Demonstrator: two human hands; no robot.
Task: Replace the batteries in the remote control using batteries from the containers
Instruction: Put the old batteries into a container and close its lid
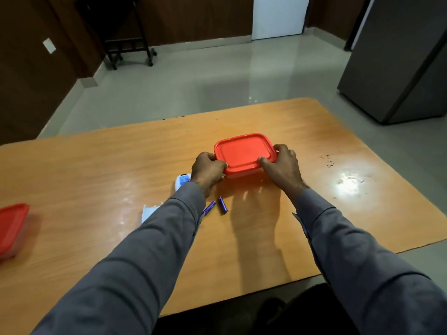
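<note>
A clear container with a red lid [243, 151] stands in the middle of the wooden table [96, 170]. My left hand [208, 171] grips its left edge, and my right hand [281, 166] grips its right front corner, thumb on the lid. Two purple batteries [223, 204] lie loose on the table just below my left wrist; one [209, 208] is partly under my sleeve. The white remote control [182, 180] shows behind my left hand, mostly hidden by my forearm. Its white battery cover [148, 211] lies beside my left sleeve.
A second red-lidded container [11, 228] sits at the table's left edge, partly out of view. Dark specks [327, 160] and a glare patch mark the table's right side. A grey cabinet [399, 68] stands on the floor at the far right.
</note>
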